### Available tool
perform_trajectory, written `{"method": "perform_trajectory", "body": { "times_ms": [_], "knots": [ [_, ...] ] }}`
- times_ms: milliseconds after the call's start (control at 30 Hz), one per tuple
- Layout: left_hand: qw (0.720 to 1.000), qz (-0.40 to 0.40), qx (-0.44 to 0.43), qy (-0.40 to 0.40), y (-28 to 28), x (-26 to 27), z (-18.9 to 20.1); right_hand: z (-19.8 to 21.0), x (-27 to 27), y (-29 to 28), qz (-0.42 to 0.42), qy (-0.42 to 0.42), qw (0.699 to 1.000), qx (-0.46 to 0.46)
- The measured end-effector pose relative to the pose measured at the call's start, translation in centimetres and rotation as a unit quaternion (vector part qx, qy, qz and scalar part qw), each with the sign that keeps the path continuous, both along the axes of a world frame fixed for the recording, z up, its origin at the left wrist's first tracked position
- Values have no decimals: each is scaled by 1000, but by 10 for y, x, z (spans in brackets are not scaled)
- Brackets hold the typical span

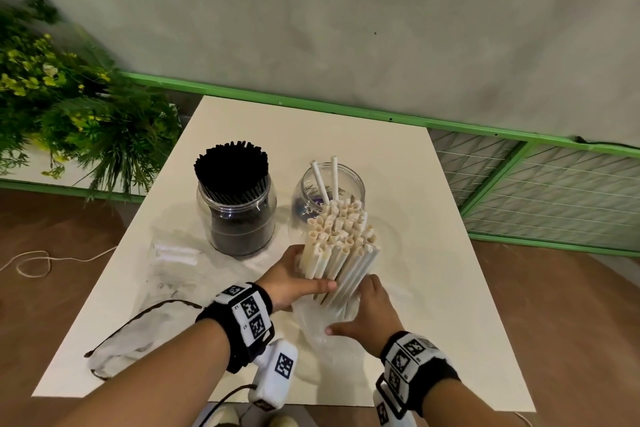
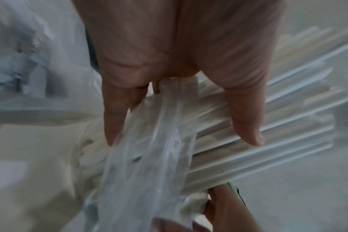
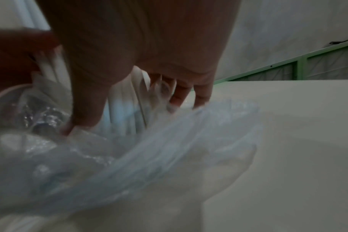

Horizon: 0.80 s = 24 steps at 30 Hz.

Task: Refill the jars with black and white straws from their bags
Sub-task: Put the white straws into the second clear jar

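A thick bundle of white straws (image 1: 341, 246) stands tilted over the table, its lower end still inside a clear plastic bag (image 1: 320, 329). My left hand (image 1: 294, 282) grips the bundle from the left, thumb across its front; the same straws (image 2: 238, 141) and bag (image 2: 149, 164) show in the left wrist view. My right hand (image 1: 367, 315) pinches the bag (image 3: 149, 149) low on the right side. Behind stands a clear jar (image 1: 329, 198) with two white straws in it. A second jar (image 1: 237, 215) to its left is packed with black straws (image 1: 232, 166).
An empty clear bag (image 1: 173, 267) and another with a dark drawstring (image 1: 138, 340) lie on the white table (image 1: 433, 253) to the left. Green plants (image 1: 69, 107) stand at the far left, a green-framed mesh fence (image 1: 554, 184) at the right.
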<state>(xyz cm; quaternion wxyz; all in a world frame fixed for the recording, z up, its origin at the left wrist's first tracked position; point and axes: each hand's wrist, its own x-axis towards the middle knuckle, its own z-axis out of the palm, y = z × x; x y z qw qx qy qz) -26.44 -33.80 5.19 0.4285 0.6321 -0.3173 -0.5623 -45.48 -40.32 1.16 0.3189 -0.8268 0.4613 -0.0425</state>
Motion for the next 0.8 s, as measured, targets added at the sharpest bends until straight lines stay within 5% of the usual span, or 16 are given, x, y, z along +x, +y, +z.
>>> {"method": "perform_trajectory", "body": {
  "times_ms": [133, 333, 567, 800],
  "knots": [
    [999, -12, -35, -3, 7, -8, 3, 4, 4, 3, 39, -78, 994, -66],
    [994, 14, -108, 1, 34, 9, 39, 56, 10, 14, 92, -63, 981, -162],
    [980, 111, -160, -37, 90, 79, 105, 118, 97, 38, 177, -120, 961, -175],
    [974, 176, -135, -46, 145, 145, 112, 113, 183, 76, 211, -154, 956, -136]
  ]
}}
